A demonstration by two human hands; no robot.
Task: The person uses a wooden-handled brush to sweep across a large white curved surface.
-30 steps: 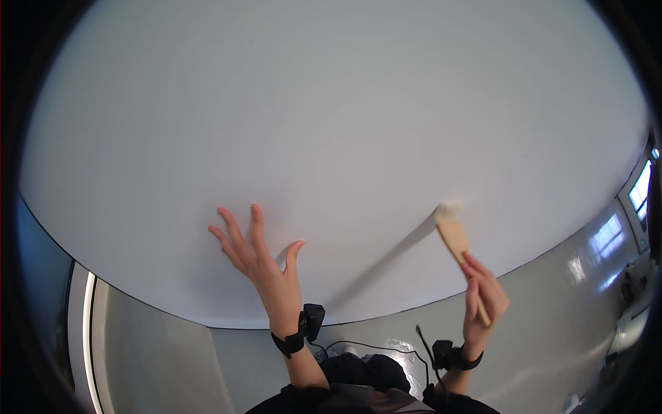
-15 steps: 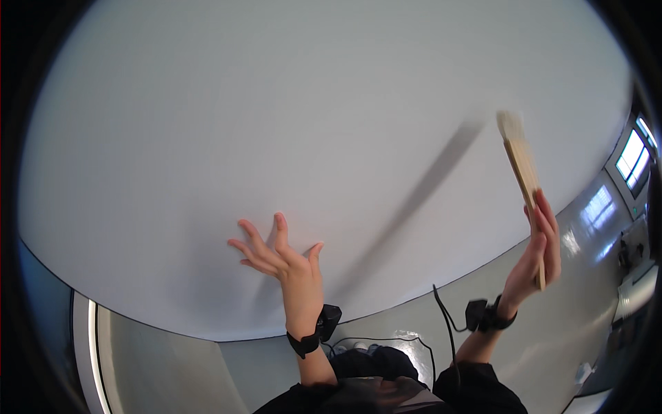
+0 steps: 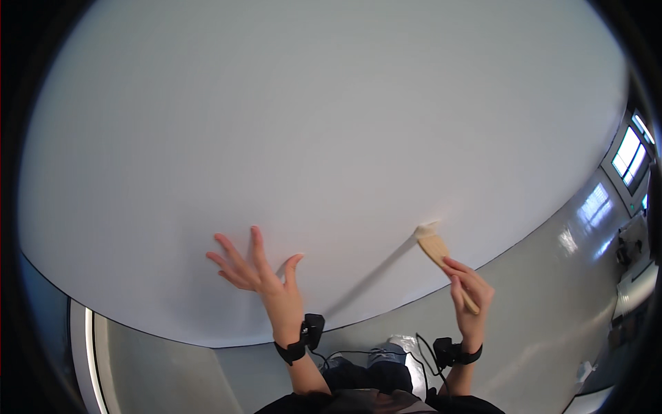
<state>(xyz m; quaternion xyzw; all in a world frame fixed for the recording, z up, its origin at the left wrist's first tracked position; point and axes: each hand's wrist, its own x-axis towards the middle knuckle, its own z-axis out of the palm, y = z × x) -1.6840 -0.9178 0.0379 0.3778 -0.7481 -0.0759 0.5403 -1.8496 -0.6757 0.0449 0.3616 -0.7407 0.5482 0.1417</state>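
Note:
A wide, smooth white wall (image 3: 331,124) fills most of the view. My left hand (image 3: 265,276) is spread with its fingers apart, its fingertips at the wall's surface. My right hand (image 3: 474,293) grips a flat wooden brush (image 3: 441,257) by its handle. The brush's pale bristles are bent against the wall, to the right of my left hand, and a long shadow runs down-left from them. Each wrist wears a black strap with a small black box: the left box (image 3: 314,331) and the right box (image 3: 447,352).
Below the wall's lower edge lies a shiny grey floor (image 3: 531,303), where my legs show. Thin black cables (image 3: 422,359) hang between my wrists. A white upright frame (image 3: 89,345) stands at lower left. At far right are a bright window (image 3: 629,156) and some blurred furniture.
My right hand has brought the brush down and to the left; its bristles, clear and straight before, now press on the wall. My left hand has shifted slightly left and down.

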